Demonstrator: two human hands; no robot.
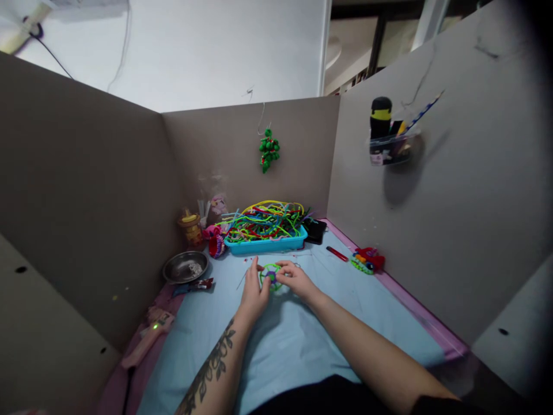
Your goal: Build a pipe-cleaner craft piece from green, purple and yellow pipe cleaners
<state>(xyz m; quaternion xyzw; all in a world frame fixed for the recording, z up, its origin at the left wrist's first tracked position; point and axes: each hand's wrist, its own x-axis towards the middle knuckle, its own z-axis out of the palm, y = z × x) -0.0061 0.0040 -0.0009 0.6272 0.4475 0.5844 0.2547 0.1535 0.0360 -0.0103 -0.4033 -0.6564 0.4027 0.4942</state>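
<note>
Over the blue cloth [298,346], a small wheel-shaped craft piece [271,277] with a bright green ring and a purple middle is held between both hands. My left hand [254,293] grips its left side, thumb near the purple centre. My right hand [297,280] pinches the right side with thumb and fingertips. A thin, wire-like stick [242,280] shows just left of my left hand. Behind the hands stands a light-blue tray [265,246] heaped with fuzzy pipe cleaners [268,222] in many colours.
At left are a metal bowl [185,267] with small pale bits, a jar [191,229] and a pink glue gun [151,337] with a green light. A red tool [337,253] and a red-green craft [367,260] lie right. Grey panels [250,144] enclose the table.
</note>
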